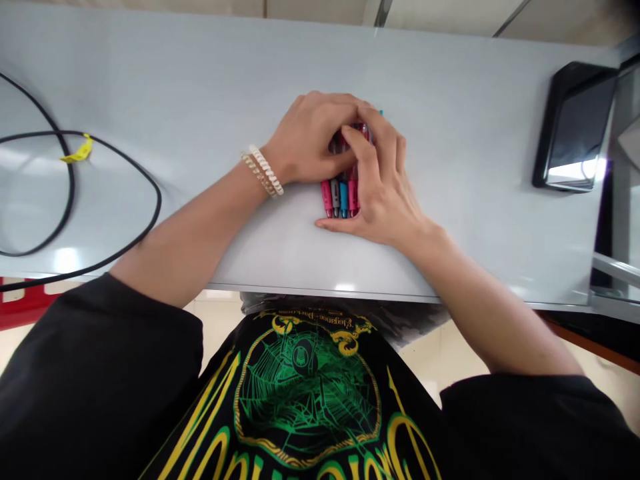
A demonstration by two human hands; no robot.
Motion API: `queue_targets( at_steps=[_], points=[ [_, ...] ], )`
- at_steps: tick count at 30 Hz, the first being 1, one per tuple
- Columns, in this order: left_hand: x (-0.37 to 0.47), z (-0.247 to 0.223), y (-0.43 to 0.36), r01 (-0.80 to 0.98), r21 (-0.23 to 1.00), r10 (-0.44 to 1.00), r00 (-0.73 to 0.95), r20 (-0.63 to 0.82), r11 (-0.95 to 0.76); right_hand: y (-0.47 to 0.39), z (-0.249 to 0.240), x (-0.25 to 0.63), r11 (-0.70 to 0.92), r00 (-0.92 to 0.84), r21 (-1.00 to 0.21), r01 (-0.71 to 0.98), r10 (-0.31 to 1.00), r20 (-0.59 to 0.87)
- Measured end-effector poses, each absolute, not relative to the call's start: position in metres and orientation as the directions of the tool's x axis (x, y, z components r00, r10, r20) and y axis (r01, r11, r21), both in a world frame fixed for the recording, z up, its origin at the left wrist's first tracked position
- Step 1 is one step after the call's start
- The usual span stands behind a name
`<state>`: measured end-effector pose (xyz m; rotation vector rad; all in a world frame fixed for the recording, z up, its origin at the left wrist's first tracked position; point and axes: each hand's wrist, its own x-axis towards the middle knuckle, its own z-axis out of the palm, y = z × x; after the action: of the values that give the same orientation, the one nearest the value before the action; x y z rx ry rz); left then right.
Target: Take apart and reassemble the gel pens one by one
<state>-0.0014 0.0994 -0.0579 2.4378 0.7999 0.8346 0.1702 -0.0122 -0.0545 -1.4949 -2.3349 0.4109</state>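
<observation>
A bundle of several pens, pink, grey, blue and red, lies on the pale grey table near its front edge. My left hand covers the far part of the bundle from the left, fingers curled over it. My right hand presses against the bundle from the right, thumb lying along the near ends of the pens. Both hands are closed around the pens and hold them together. A beaded bracelet circles my left wrist. The far ends of the pens are mostly hidden; a teal tip peeks out.
A black cable loops over the left part of the table, with a yellow tag on it. A black tablet or phone lies at the right edge. A red object sits below the table at the left.
</observation>
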Motion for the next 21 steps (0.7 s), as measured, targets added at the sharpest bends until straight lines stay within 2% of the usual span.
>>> queue_targets(
  at_steps=[3, 6, 13, 17, 21],
  points=[
    [-0.004, -0.059, 0.106, 0.332, 0.467, 0.523, 0.766, 0.373, -0.819, -0.012, -0.054, 0.169, 0.391, -0.377, -0.436, 0.811, 0.918, 0.121],
    [-0.007, -0.063, 0.113, 0.325, 0.472, 0.516, 0.777, 0.360, -0.819, -0.012, -0.055, 0.169, 0.386, -0.379, -0.458, 0.801, 0.919, 0.112],
    [-0.013, -0.066, 0.103, 0.439, 0.540, 0.655, 0.689, 0.311, -0.718, -0.013, -0.051, 0.173, 0.421, -0.441, -0.473, 0.774, 0.895, 0.075],
    [-0.011, -0.062, 0.090, 0.431, 0.590, 0.664, 0.703, 0.254, -0.683, -0.013, -0.051, 0.174, 0.422, -0.437, -0.473, 0.773, 0.895, 0.084],
    [-0.006, -0.055, 0.084, 0.403, 0.585, 0.644, 0.710, 0.286, -0.704, -0.013, -0.055, 0.171, 0.407, -0.424, -0.492, 0.770, 0.902, 0.083]
  ],
)
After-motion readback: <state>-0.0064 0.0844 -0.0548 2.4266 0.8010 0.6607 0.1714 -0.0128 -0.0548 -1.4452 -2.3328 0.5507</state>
